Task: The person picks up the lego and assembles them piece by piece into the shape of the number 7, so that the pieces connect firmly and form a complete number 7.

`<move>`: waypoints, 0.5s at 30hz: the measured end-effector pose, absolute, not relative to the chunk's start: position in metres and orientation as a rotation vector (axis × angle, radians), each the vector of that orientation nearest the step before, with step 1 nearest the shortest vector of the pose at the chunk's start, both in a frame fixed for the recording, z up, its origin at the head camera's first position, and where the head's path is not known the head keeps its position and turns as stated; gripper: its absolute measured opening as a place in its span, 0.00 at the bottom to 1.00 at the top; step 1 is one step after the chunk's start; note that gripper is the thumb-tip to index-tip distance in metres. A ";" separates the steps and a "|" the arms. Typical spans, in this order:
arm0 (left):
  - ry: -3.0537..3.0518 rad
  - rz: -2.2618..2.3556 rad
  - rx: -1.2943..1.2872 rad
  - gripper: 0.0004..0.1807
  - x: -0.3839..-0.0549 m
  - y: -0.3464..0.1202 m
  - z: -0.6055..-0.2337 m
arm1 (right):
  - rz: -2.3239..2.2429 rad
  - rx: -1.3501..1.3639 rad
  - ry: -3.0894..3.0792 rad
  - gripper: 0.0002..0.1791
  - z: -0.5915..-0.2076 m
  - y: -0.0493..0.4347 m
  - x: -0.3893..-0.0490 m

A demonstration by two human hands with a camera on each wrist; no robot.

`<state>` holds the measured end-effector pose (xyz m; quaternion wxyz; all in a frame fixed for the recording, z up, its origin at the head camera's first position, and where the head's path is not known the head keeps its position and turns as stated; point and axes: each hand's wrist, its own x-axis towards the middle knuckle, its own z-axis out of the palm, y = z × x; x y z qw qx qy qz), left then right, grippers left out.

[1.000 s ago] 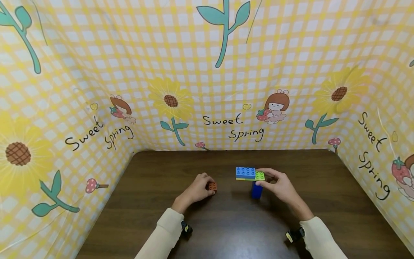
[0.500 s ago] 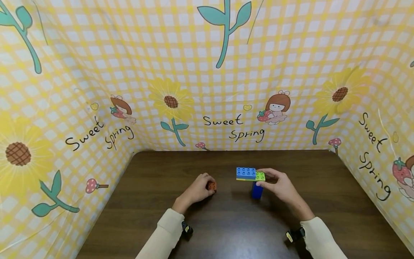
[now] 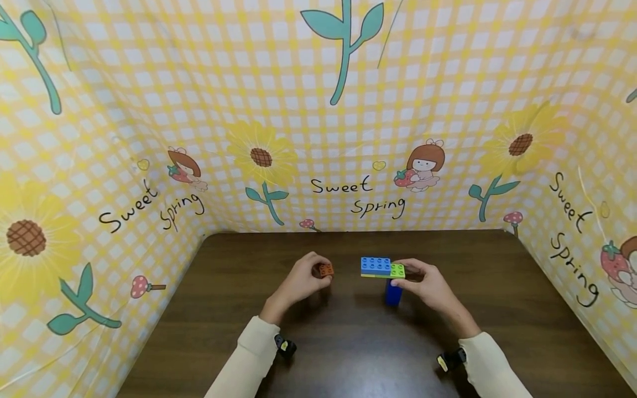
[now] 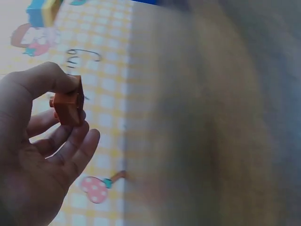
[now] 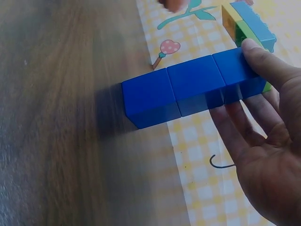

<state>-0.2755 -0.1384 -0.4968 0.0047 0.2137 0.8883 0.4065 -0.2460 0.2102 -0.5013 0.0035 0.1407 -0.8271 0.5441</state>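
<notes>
Between thumb and fingers, my left hand (image 3: 301,281) pinches a small orange toy brick (image 3: 326,270). The left wrist view shows this orange brick (image 4: 69,107) held in the air, its studs turned toward the palm. To the right, my right hand (image 3: 429,286) grips the top of a column of dark blue bricks (image 5: 174,92). A green brick (image 3: 399,270) tops the column, and a light blue brick (image 3: 375,265) juts out leftward beside it. Under the light blue brick is a yellow brick (image 5: 229,20). The column's foot is at the tabletop; whether it touches is hard to tell.
The dark wooden table (image 3: 338,342) has rounded far corners. A yellow checked cloth (image 3: 348,138) with printed flowers and figures hangs round its back and sides. Black straps with cameras (image 3: 286,346) sit on both wrists.
My left hand has risen a little, lifting the orange brick higher toward the level of the light blue brick. The right hand and the brick column have hardly moved.
</notes>
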 end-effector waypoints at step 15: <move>2.776 1.481 0.848 0.17 -0.257 -0.107 -0.427 | 1.748 0.563 -2.555 0.23 -0.507 0.182 -0.255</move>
